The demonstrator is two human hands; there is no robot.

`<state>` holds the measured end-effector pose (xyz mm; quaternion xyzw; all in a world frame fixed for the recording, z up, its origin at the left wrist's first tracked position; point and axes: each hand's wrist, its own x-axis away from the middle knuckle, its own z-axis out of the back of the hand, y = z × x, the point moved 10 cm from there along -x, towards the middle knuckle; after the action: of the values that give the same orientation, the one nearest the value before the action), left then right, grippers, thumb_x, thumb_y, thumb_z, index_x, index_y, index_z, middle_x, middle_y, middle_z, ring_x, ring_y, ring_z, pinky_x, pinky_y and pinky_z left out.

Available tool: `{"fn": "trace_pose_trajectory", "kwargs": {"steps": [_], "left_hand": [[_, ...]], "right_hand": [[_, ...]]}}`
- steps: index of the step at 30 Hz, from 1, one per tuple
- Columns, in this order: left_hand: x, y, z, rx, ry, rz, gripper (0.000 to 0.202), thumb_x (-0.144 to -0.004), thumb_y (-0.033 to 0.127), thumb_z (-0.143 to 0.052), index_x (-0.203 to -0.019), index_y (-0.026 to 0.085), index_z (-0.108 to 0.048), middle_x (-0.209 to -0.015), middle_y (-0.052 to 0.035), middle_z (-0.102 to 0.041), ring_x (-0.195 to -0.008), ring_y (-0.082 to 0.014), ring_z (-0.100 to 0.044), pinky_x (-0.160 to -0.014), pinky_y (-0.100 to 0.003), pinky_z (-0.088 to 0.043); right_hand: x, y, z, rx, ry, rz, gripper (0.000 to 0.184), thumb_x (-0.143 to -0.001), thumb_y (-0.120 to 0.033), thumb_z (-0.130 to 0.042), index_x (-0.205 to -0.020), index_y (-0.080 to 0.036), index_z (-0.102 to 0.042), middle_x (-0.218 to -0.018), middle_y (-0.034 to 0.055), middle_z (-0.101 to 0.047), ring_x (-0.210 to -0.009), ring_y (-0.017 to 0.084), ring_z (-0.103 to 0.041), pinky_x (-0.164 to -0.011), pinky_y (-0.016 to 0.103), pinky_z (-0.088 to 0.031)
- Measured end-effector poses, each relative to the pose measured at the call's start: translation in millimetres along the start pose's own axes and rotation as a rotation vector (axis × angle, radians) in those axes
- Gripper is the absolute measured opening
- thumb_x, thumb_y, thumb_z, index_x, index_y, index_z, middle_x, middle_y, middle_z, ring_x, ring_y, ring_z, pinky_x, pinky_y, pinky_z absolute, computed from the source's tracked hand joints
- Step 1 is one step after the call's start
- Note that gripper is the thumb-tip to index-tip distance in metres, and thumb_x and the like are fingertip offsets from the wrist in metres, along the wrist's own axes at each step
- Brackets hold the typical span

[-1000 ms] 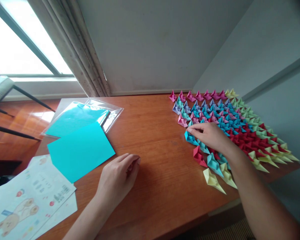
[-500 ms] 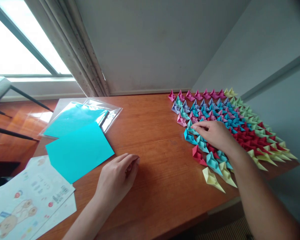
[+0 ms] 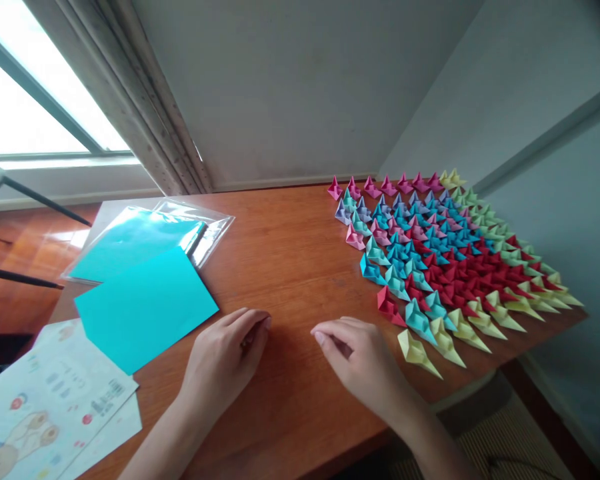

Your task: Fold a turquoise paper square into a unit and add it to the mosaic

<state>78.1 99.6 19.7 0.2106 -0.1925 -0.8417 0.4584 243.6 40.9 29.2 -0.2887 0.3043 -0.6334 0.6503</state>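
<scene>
My left hand (image 3: 225,360) rests on the wooden table (image 3: 290,267) with its fingers loosely curled and nothing in them. My right hand (image 3: 360,360) rests close beside it, fingers relaxed and apart, also holding nothing. Right of my right hand lies a dense array of small folded paper boats (image 3: 440,260) in pink, blue, red, green and yellow, set in rows. A yellow folded boat (image 3: 416,350) at the near corner is closest to my right hand. A turquoise paper sheet (image 3: 145,307) lies left of my left hand.
A clear plastic sleeve with more turquoise paper (image 3: 140,237) lies at the back left. Printed sheets with a cartoon bear (image 3: 45,413) overhang the near left corner. A wall and a curtain (image 3: 145,120) stand behind the table. Chair legs (image 3: 20,200) show at far left.
My right hand has left the rows of folded boats and come back left and toward me, settling on the table beside my left hand. The left hand has stayed put.
</scene>
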Motion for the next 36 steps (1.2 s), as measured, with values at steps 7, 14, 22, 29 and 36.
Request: {"fn": "trace_pose_trajectory", "kwargs": {"steps": [7, 14, 22, 29, 36], "left_hand": [[-2, 7, 0.2, -0.017, -0.004, -0.04, 0.02, -0.096, 0.031, -0.05, -0.091, 0.022, -0.067, -0.084, -0.0015, -0.073, -0.068, -0.0155, -0.067, -0.06, -0.023, -0.047], [-1, 17, -8.6, -0.012, -0.068, -0.127, 0.024, -0.097, 0.033, -0.047, -0.095, 0.021, -0.068, -0.089, -0.0034, -0.074, -0.072, -0.0161, -0.069, -0.065, -0.024, -0.05], [2, 35, -17.0, 0.005, -0.128, -0.179, 0.024, -0.098, 0.029, -0.045, -0.092, 0.021, -0.067, -0.084, -0.0043, -0.071, -0.072, -0.0167, -0.066, -0.065, -0.025, -0.049], [34, 57, -14.5, 0.144, -0.052, -0.177, 0.017, -0.095, 0.019, -0.049, -0.093, 0.019, -0.066, -0.083, -0.0045, -0.069, -0.072, -0.0157, -0.065, -0.067, -0.025, -0.052], [97, 75, 0.3, 0.25, 0.075, -0.15, 0.018, -0.093, 0.011, -0.05, -0.103, 0.02, -0.062, -0.084, -0.0046, -0.07, -0.07, -0.0127, -0.067, -0.066, -0.02, -0.055]], "right_hand": [[17, -9, -35, 0.032, 0.088, 0.092, 0.021, -0.093, -0.015, -0.049, -0.09, -0.022, -0.069, -0.077, 0.004, -0.071, -0.073, 0.02, -0.063, -0.068, 0.031, -0.046], [18, -7, -37, 0.063, 0.115, 0.12, 0.022, -0.094, -0.016, -0.049, -0.106, -0.023, -0.067, -0.085, 0.0053, -0.072, -0.078, 0.021, -0.064, -0.074, 0.033, -0.048], [22, -13, -41, 0.118, 0.087, 0.148, 0.016, -0.093, -0.016, -0.049, -0.095, -0.022, -0.064, -0.083, 0.005, -0.066, -0.079, 0.02, -0.06, -0.073, 0.031, -0.047], [44, -15, -41, 0.011, 0.049, 0.136, 0.017, -0.092, -0.014, -0.048, -0.089, -0.021, -0.063, -0.081, 0.0044, -0.065, -0.078, 0.019, -0.06, -0.073, 0.031, -0.046], [53, -3, -24, -0.243, 0.106, 0.051, 0.018, -0.094, -0.016, -0.05, -0.097, -0.021, -0.067, -0.083, 0.0031, -0.067, -0.078, 0.016, -0.063, -0.072, 0.027, -0.047]]}}
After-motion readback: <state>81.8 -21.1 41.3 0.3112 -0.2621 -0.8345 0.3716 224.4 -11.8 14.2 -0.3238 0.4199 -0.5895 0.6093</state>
